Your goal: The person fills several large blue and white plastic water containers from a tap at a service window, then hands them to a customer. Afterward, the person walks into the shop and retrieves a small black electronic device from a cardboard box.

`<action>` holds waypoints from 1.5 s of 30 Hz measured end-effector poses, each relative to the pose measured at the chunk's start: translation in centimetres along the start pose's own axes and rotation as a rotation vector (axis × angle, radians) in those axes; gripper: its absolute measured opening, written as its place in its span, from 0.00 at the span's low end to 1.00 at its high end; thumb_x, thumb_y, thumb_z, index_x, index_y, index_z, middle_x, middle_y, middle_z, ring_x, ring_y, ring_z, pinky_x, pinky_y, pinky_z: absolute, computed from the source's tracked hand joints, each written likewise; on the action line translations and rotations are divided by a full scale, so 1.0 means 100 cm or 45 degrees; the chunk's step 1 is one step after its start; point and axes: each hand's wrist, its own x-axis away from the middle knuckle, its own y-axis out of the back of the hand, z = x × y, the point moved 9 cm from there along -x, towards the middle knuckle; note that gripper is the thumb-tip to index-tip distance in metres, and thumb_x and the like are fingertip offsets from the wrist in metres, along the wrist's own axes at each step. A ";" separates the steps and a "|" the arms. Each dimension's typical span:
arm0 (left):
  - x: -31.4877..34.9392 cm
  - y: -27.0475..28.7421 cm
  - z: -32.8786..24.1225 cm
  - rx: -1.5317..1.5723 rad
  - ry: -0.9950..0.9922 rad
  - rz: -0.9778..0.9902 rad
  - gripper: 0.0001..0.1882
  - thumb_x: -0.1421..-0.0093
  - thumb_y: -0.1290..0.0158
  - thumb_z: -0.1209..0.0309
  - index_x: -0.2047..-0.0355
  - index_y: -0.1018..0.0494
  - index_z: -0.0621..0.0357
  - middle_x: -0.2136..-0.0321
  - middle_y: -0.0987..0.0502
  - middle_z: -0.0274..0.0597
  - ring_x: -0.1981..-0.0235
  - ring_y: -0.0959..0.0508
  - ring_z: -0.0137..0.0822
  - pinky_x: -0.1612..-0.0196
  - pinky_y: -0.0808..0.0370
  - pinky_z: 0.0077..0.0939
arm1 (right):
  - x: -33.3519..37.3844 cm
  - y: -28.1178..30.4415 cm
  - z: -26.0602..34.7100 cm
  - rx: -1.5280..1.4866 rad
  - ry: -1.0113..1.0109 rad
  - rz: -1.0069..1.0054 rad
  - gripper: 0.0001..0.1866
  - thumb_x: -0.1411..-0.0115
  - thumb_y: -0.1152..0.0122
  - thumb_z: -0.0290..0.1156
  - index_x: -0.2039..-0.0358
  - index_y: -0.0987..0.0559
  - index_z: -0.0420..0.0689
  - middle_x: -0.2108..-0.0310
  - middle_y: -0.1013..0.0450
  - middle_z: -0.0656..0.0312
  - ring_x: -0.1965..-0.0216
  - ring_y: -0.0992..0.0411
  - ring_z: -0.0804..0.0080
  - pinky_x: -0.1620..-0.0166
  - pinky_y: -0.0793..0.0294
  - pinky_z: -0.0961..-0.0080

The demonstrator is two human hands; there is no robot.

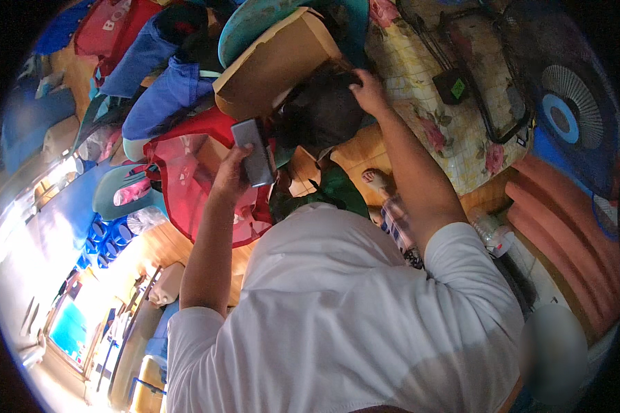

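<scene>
Grey at the left, black at the right: holds a phone (pixel 256 155), or some like flat slab, in the left hand (pixel 234 171) and reaches to a black bag (pixel 324 113) with the right hand (pixel 370 94). Wraps the left hand around the phone's near side, above a red thing (pixel 179 168). Bends the right fingers at the bag's upper right edge, beside cardboard (pixel 265 76) and near a flowered cover (pixel 455 155); looks like a pinch on the edge, but cannot tell how firm, for lack of contrast at the fingertips. Cannot make out anything inside the bag. Seems, judging by this, to be at the step of handling the bag's edge one-handed. Calls next, by the look of it, for a sure pinch there and a level, steady phone.
</scene>
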 end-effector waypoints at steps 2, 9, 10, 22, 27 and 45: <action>-0.028 0.005 0.008 -0.208 -0.053 -0.090 0.30 0.42 0.41 0.61 0.43 0.35 0.61 0.55 0.24 0.47 0.54 0.21 0.43 0.51 0.23 0.44 | -0.006 0.011 -0.026 0.047 -0.110 -0.123 0.23 0.36 0.40 0.35 0.41 0.28 0.43 0.47 0.27 0.48 0.44 0.29 0.53 0.42 0.31 0.60; -0.158 -0.013 0.048 -1.214 -0.073 -0.263 0.44 0.49 0.35 0.50 0.42 0.38 0.68 0.52 0.24 0.54 0.50 0.22 0.50 0.51 0.24 0.39 | 0.042 -0.045 -0.076 0.113 -0.181 0.324 0.25 0.41 0.36 0.37 0.44 0.26 0.44 0.55 0.23 0.46 0.51 0.25 0.47 0.47 0.27 0.55; -0.176 -0.019 0.051 -1.421 -0.040 -0.266 0.46 0.51 0.35 0.49 0.41 0.39 0.68 0.52 0.24 0.56 0.49 0.22 0.51 0.50 0.24 0.39 | 0.049 -0.040 -0.074 0.033 -0.141 0.291 0.25 0.41 0.35 0.37 0.44 0.26 0.44 0.53 0.24 0.48 0.49 0.26 0.49 0.46 0.28 0.56; -0.235 -0.047 0.075 -2.278 -0.125 -0.317 0.44 0.53 0.33 0.50 0.41 0.39 0.54 0.48 0.27 0.53 0.47 0.25 0.52 0.46 0.25 0.46 | 0.048 0.217 -0.069 0.554 0.109 -0.598 0.45 0.47 0.30 0.40 0.32 0.43 0.51 0.36 0.40 0.44 0.36 0.40 0.44 0.36 0.39 0.54; -0.203 -0.050 0.065 -2.288 -0.206 -0.257 0.44 0.50 0.34 0.54 0.36 0.41 0.53 0.46 0.28 0.53 0.47 0.25 0.51 0.45 0.26 0.46 | 0.021 0.218 -0.089 0.488 -0.217 -0.355 0.47 0.49 0.28 0.37 0.31 0.43 0.50 0.36 0.38 0.46 0.37 0.37 0.51 0.37 0.37 0.62; 0.039 0.183 0.035 -0.078 -0.149 -0.563 0.18 0.34 0.46 0.59 0.52 0.28 0.58 0.62 0.22 0.37 0.66 0.22 0.30 0.64 0.25 0.23 | 0.074 -0.119 -0.084 -0.547 -0.488 0.080 0.59 0.54 0.23 0.48 0.33 0.48 0.33 0.36 0.42 0.41 0.35 0.41 0.49 0.35 0.41 0.61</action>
